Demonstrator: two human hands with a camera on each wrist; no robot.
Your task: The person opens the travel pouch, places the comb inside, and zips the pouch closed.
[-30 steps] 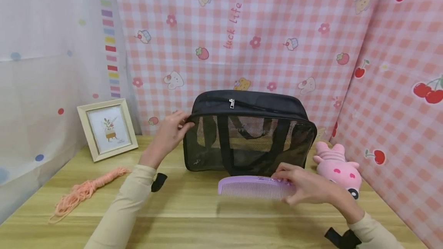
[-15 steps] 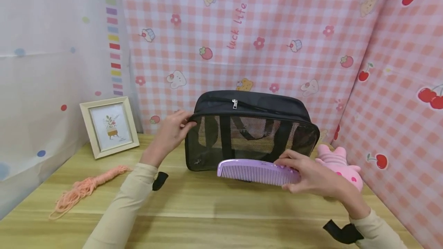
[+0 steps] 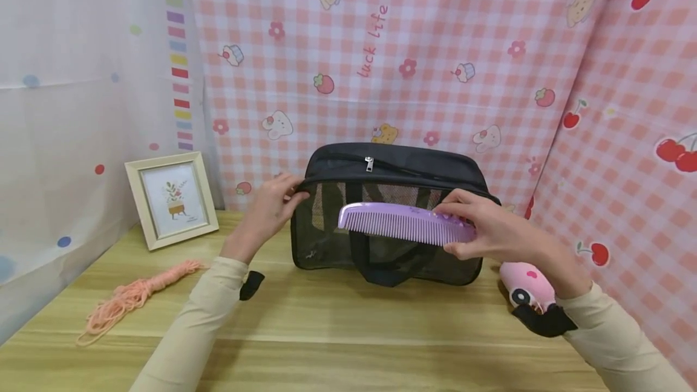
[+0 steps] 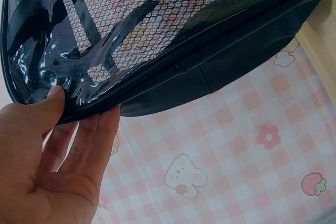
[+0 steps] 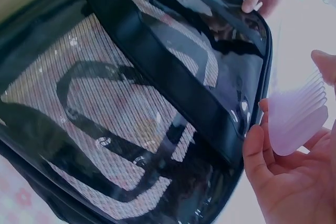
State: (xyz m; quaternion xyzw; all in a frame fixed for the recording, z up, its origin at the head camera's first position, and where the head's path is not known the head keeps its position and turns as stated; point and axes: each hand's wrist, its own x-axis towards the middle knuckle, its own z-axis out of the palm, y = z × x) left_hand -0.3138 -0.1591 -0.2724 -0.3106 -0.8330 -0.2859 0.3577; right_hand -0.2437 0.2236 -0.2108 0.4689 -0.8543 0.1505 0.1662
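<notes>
A black bag [image 3: 327,253] with a see-through front panel and mesh back stands upright at mid-table in the head view. Its zip pull [image 3: 369,164] sits on the black top. My left hand [image 3: 265,213] pinches the bag's upper left corner, thumb on the clear panel and fingers behind the edge, as the left wrist view shows. A purple comb [image 3: 394,220] is held by one end in my right hand [image 3: 492,228], raised before the bag with its teeth downward. The right wrist view shows the comb's end [image 5: 299,135] between thumb and fingers, partly washed out by glare.
A cream picture frame [image 3: 173,198] stands at the back left. Peach-coloured yarn [image 3: 133,298] lies in front of it. A pink plush toy [image 3: 528,283] is at the right, partly behind my right wrist. Patterned cloths [image 3: 348,47] hang around the wooden table [image 3: 337,343].
My right hand has lifted the comb from low over the table to the bag's upper front. The left hand keeps its pinch on the corner.
</notes>
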